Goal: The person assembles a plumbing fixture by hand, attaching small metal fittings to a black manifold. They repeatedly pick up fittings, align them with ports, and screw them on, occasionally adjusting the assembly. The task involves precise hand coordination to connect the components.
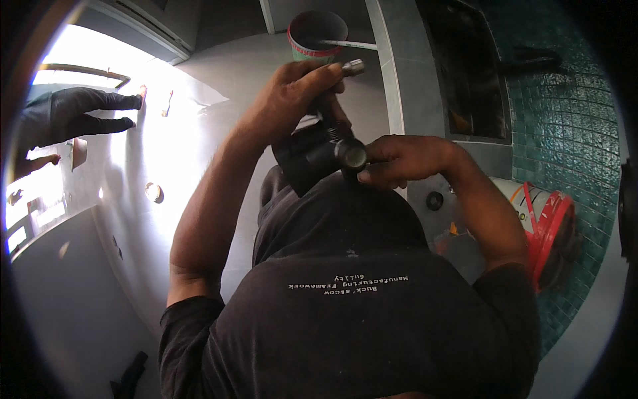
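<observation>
- Between the two hands, just beyond the person's lap, is a dark fitting [307,158]; its exact kind is unclear.
- It looks rigid and fairly light, perhaps slick; the wide body seems the surest hold.
- Its ribbed neck [337,131] runs far to near, ending at a pale round face [356,157] turned upward; the wide body juts left.
- The left hand [302,93] curls around a metal piece [354,67] pointing right; any join is hidden.
- The right hand [409,159] pinches the fitting beside the round face.
- Farther off stands a red-rimmed bucket [296,48]; another bucket [533,207] lies right.
</observation>
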A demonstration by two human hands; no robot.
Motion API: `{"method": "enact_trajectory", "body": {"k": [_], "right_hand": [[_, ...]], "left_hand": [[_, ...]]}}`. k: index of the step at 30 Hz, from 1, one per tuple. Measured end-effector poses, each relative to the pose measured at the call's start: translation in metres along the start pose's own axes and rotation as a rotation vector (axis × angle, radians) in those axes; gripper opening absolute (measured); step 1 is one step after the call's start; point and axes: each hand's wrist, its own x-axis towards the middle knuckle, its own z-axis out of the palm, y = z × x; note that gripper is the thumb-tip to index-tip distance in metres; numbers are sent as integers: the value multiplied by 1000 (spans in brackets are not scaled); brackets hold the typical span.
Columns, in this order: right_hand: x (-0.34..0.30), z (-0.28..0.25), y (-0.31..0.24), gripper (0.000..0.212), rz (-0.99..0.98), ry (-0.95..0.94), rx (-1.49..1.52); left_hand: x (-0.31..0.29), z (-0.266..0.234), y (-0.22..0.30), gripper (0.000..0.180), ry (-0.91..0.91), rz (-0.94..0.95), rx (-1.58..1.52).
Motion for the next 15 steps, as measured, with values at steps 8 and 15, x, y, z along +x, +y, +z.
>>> {"method": "enact_trajectory", "body": {"k": [8,15], "right_hand": [[-3,4,-15,41,197,-92,-41],[-6,22,25,29,-137,96,-228]], "left_hand": [[22,14,21,62,-165,229,301],[28,37,31,61,-132,174,498]]}}
